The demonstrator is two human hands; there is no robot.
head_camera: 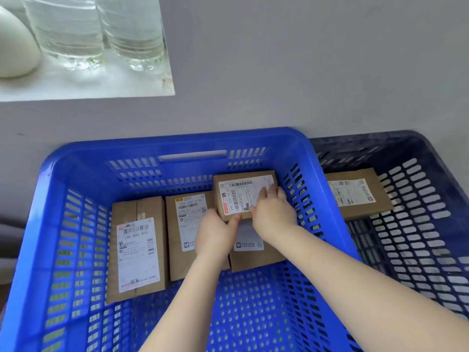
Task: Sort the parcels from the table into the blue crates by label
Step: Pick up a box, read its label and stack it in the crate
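- Bright blue crate [48, 199]: we are looking down into it; its near edge is running off the bottom of the view.
- Small parcel [238, 184]: we are holding it inside the bright crate, near the far right corner, label up. It is sitting over another parcel; whether it is resting on it or lifted clear, we cannot tell.
- Left hand [215, 233]: we are gripping the small parcel's near left corner, thumb on the label edge.
- Right hand [272, 212]: we are pressing it flat on the label's right side, fingers covering part of the print.
- Lower parcel [253, 257]: our hands and the small parcel are hiding most of it.
- Middle parcel [187, 224]: our left wrist is cutting off its right side.
- Left parcel [137, 247]: lying flat, fully showing; label print mostly too blurred to read.
- Dark blue crate [431, 224]: standing just right of the bright one, partly out of view, holding one parcel [355, 196] partly screened by the bright crate's wall.
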